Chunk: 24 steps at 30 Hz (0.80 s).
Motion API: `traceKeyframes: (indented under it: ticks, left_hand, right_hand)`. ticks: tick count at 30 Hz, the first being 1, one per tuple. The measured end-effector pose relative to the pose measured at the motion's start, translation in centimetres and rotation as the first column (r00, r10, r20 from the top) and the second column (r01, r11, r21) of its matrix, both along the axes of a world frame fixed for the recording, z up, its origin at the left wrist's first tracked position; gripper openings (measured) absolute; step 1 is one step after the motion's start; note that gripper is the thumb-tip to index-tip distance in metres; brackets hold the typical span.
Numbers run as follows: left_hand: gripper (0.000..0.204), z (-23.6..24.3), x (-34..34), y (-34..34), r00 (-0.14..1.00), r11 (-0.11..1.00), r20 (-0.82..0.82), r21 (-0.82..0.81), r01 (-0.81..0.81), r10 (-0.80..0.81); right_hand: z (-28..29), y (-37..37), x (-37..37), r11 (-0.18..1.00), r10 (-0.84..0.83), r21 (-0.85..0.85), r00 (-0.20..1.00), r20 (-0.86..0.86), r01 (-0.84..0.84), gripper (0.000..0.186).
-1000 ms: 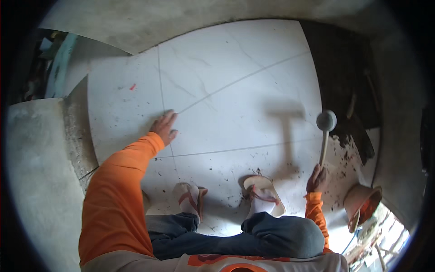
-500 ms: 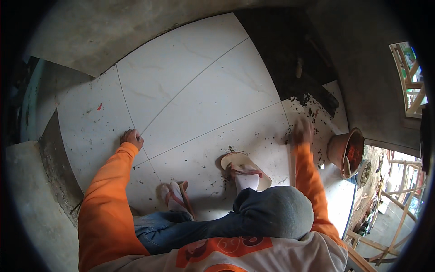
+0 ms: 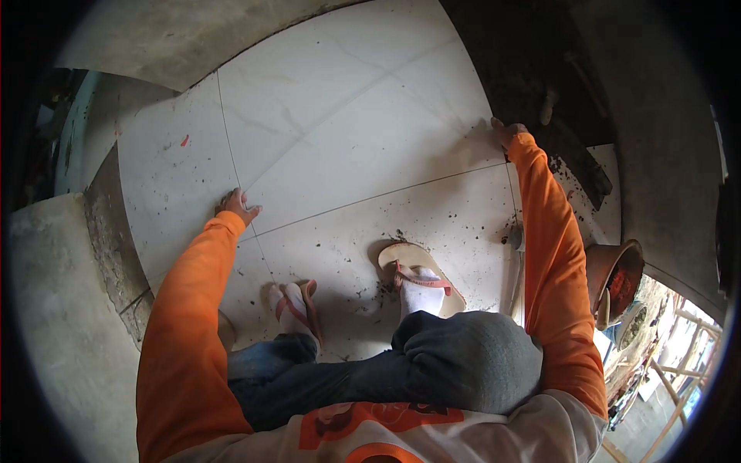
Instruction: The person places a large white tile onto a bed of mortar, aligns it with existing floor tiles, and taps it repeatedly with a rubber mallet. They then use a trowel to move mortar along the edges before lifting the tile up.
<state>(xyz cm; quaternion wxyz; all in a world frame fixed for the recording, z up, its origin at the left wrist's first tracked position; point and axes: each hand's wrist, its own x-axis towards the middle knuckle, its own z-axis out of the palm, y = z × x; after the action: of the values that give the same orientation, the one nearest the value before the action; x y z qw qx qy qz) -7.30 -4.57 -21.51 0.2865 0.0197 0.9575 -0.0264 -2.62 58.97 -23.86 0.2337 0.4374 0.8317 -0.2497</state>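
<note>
A large white floor tile with faint veining lies before me. My left hand rests at its left joint, near the lower corner, with the thumb and bent fingers apart. My right hand reaches out to the tile's right edge, fingertips over that edge; its lower fingers are partly hidden. A thin faint line crosses the tile diagonally from beside my left hand; I cannot tell whether it is a string or a shadow. Smaller tile stretches, dotted with dark crumbs, lie around my sandalled feet.
Right of the tile is a dark, untiled strip with a pale handle-like object and a dark flat bar. A bucket lies beyond my right forearm. Rough walls border the floor, and a wooden frame stands outside at right.
My right hand has moved away from me, from the crumb-strewn tile near the bucket to the large tile's right edge. My left hand's fingers have loosened. The view has shifted slightly.
</note>
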Motion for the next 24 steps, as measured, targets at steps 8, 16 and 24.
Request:
traceKeyframes:
  ticks: [8,16,24]
  left_hand:
    - [0.061,1.0,-1.1,0.5,0.996,0.999,0.086,-0.006,-0.035,0.036]
    - [0.095,3.1,1.4,2.5,0.993,0.995,-0.107,0.097,-0.031,0.041]
    - [0.097,3.0,6.7,10.6,0.740,0.736,-0.258,0.131,0.664,-0.621]
  right_hand:
    - [-1.7,-0.6,-0.6,0.998,-0.043,-0.046,0.995,-0.094,0.038,0.102]
    - [-4.7,3.0,-0.6,0.982,-0.188,-0.007,0.975,-0.120,0.188,0.116]
    - [-4.0,5.7,-0.4,0.991,-0.056,-0.121,0.997,-0.051,0.049,0.114]
